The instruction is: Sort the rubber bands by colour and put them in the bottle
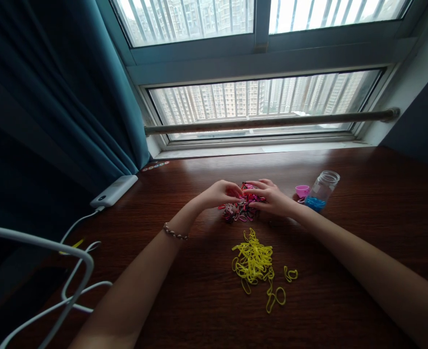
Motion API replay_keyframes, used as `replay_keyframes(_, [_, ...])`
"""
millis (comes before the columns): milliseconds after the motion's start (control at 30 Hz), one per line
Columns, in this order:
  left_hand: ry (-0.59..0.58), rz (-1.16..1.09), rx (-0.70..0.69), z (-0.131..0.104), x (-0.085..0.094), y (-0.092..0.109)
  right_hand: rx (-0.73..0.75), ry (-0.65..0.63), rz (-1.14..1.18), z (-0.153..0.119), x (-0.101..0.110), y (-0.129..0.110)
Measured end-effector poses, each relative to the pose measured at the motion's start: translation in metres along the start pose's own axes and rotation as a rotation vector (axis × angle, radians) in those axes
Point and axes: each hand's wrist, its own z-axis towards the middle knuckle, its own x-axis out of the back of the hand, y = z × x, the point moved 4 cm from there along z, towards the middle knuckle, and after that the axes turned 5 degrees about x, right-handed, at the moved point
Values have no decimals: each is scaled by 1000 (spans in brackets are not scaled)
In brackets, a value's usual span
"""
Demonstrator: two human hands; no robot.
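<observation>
A mixed pile of pink, red and dark rubber bands (241, 212) lies on the dark wooden table. My left hand (223, 194) reaches into its left side, thumb and fingertips drawn together at the bands; what they pinch is too small to make out. From the right, my right hand (274, 198) rests over the same pile with its fingers apart, covering some of it. Nearer to me is a heap of yellow rubber bands (253, 259), with a few loose yellow bands (291, 274) beside it.
Right of my right hand, a clear jar (323, 189) holding blue bands leans at a tilt, next to a small pink cup (302, 191). At left are a white power strip (115, 190) and a looping white cable (77, 252). A window rail (272, 123) runs behind.
</observation>
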Motion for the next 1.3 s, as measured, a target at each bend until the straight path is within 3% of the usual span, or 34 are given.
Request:
replay_keyframes(33, [119,101,-19,3,4,-7,23,-47,-1,-1,-5,-2])
replay_keyframes(67, [155,177,-40,6,5,-13,32,-78,1,-2,-9,-3])
replay_keyframes(200, [110,263,-51,13,0,-32,11,-57,53,-2,-12,5])
replay_keyframes(433, [114,215,5,12,4,-40,-139,195,222,-2,4,27])
replay_keyframes(567, [220,141,22,10,14,-39,-304,357,323,-5,10,42])
replay_keyframes(667, [311,99,14,9,19,-41,-425,426,541,-6,10,51])
replay_keyframes(767, [351,97,-15,10,18,-42,-442,445,774,-3,10,44])
replay_keyframes(933, [415,194,-212,12,7,-30,-347,266,950,5,10,16])
replay_keyframes(1067, [468,239,-279,12,0,-20,-346,362,1030,6,13,15])
replay_keyframes(1200, [359,310,-289,12,-12,-16,-401,474,1065,3,14,28])
replay_keyframes(1300, [202,340,-310,11,-21,-17,-415,450,905,1,11,35])
